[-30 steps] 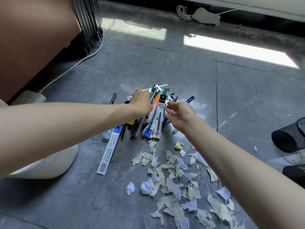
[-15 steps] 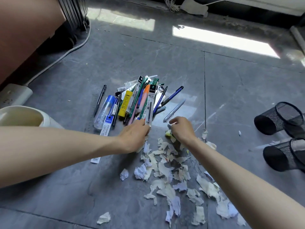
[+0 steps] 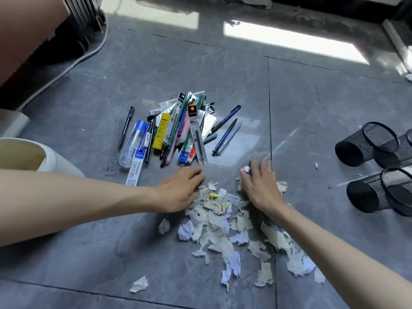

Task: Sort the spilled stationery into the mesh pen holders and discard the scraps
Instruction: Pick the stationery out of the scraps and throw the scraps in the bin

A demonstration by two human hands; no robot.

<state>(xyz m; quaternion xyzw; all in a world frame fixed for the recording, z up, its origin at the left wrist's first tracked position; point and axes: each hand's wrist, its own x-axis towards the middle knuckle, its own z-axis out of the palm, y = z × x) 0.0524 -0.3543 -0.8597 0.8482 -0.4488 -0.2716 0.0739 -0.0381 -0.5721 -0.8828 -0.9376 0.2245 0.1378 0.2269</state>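
Observation:
A heap of pens, refill packs and markers (image 3: 178,130) lies on the grey floor. In front of it spreads a pile of torn paper scraps (image 3: 225,221). My left hand (image 3: 180,190) rests flat on the pile's far left edge, fingers straight. My right hand (image 3: 260,184) lies spread on the pile's far right edge, fingers blurred, a small white scrap at its fingertips. Two black mesh pen holders (image 3: 367,143) (image 3: 383,190) lie on their sides at the right.
A cream waste bin (image 3: 51,157) stands at the left beside my left forearm. A clear ruler (image 3: 114,148) and a black pen (image 3: 126,128) lie left of the heap. A grey cable (image 3: 73,63) runs along the far left by brown furniture.
Both hands left the stationery heap and came down onto the far edge of the scrap pile. The right hand shifted right. The view dropped and moved closer.

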